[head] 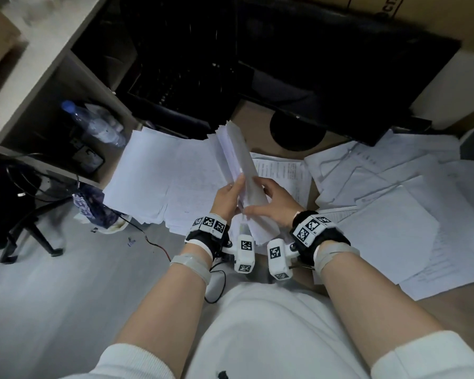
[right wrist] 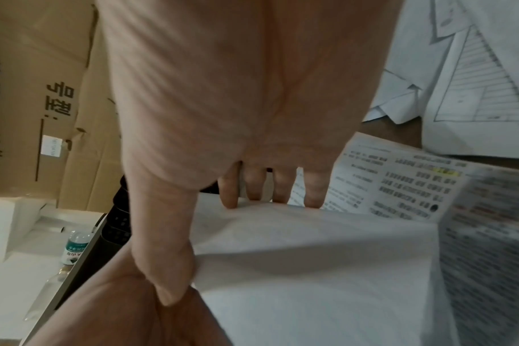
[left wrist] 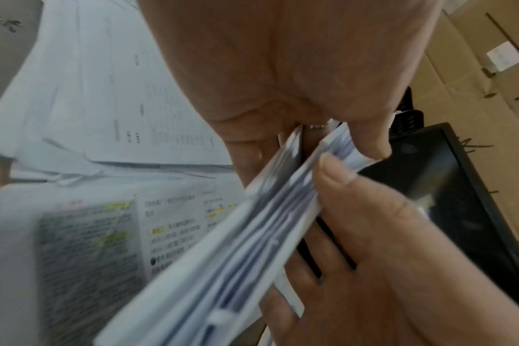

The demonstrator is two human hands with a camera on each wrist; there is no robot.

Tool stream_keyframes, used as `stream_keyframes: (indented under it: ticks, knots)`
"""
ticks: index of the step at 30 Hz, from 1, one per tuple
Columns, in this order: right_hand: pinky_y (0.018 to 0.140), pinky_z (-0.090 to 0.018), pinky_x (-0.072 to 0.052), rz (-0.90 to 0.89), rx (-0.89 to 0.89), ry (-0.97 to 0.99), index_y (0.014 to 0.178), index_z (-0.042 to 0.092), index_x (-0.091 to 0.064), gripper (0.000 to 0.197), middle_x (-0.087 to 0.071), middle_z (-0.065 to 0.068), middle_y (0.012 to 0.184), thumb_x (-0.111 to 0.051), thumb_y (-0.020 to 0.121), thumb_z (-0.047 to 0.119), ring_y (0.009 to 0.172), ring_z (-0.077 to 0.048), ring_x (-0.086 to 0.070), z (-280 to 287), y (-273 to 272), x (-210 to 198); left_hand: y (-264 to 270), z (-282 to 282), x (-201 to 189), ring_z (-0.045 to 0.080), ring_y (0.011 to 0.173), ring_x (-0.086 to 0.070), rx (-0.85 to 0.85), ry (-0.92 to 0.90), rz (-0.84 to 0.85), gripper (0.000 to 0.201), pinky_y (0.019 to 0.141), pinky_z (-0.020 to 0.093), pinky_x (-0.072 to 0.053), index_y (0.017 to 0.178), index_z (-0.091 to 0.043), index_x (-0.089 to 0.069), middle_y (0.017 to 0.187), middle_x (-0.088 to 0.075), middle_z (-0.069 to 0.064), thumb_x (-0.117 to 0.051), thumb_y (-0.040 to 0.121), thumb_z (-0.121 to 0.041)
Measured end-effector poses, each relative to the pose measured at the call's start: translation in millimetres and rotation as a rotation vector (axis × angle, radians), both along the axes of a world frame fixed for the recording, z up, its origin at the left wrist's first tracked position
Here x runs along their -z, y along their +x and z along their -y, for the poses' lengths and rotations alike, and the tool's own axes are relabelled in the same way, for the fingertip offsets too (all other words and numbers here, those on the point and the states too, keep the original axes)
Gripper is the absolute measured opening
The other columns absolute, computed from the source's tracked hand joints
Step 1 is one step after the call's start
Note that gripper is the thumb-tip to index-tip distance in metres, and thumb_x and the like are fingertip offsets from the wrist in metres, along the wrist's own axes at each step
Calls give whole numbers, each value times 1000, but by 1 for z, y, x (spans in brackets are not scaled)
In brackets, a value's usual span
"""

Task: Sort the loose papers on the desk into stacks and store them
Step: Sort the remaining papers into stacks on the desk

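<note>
A thick stack of white papers [head: 241, 160] stands on its edge over the desk, leaning away from me. My left hand [head: 230, 192] grips its left face near the lower end, and my right hand [head: 268, 198] grips the right face. In the left wrist view the stack [left wrist: 237, 245] is pinched between the left hand's thumb and fingers [left wrist: 368, 140], with the right hand [left wrist: 371, 234] on its other side. In the right wrist view my fingers [right wrist: 279, 189] curl over the top edge of the sheets [right wrist: 311, 257] and the thumb [right wrist: 169, 269] presses on the near face.
Loose sheets [head: 394, 201] lie scattered on the right of the desk. A spread pile [head: 153, 181] lies to the left, and a printed page [head: 282, 173] lies under the hands. Behind stand a black monitor [head: 340, 64], a black mesh tray [head: 175, 77] and a water bottle [head: 99, 124].
</note>
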State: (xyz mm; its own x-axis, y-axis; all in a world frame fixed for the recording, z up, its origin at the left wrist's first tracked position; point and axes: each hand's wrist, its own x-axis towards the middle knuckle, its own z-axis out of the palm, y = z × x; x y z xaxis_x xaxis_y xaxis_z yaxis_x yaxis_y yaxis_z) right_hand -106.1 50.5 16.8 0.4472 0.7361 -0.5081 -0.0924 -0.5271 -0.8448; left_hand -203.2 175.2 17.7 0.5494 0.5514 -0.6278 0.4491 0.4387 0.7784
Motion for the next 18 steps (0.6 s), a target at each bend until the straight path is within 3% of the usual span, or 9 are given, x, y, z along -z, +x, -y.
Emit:
stream_keyframes:
  ticks: [2,5,7,8,10,12,15,18]
  knots:
    - [103,-23,-35,4,21,10,147,25,-40,89,-47,10,144,-86,72,35,130,-5,-42,-14,-6,-9,-3,-16,-1,35,92,-72,28,36,18,71,81,44,-56,102,-2,-71,99,-75,18,-75,69,-65]
    - [102,-24,-37,13,29,67,133,29,-54,57,-57,15,129,-78,82,31,123,-3,-48,-36,-18,-22,-8,-42,-5,31,94,-73,68,90,42,39,84,44,-60,99,-10,-73,97,-77,11,-82,78,-42]
    - [101,-25,-43,-1,78,80,128,28,-61,40,-63,14,123,-71,90,26,120,-8,-56,-50,-24,-23,-14,-62,-2,30,92,-73,92,127,25,30,84,43,-60,98,-8,-72,97,-76,12,-81,83,-32]
    - [96,-23,-46,-5,120,64,123,24,-65,30,-66,12,117,-67,93,24,114,-11,-60,-56,-26,-24,-17,-72,-2,31,91,-73,101,149,17,29,84,43,-60,98,-4,-72,97,-76,14,-79,85,-29]
    - [75,-24,-49,88,212,-22,94,22,-72,11,-70,7,93,-62,95,26,90,-15,-65,-67,-31,-23,-23,-92,-1,34,88,-72,116,184,7,34,82,47,-59,94,3,-71,94,-75,19,-76,85,-30]
    - [67,-30,-43,249,330,-140,77,11,-65,27,-65,-3,76,-58,95,30,74,-22,-58,-73,-33,-16,-29,-110,1,29,72,-65,120,220,-18,34,69,42,-55,79,1,-68,79,-72,15,-70,80,-34]
    - [68,-35,-36,371,556,-264,73,3,-53,31,-56,-14,73,-52,96,24,72,-30,-50,-72,-36,-7,-40,-134,4,18,59,-44,74,233,-47,31,58,30,-37,59,-16,-51,57,-49,1,-66,86,-22]
    - [60,-35,-27,365,641,-317,61,10,-38,38,-41,-9,62,-52,95,18,65,-29,-38,-74,-47,-5,-53,-151,7,14,47,-40,87,232,-61,39,49,20,-32,56,-18,-45,45,-43,-8,-64,89,-14]
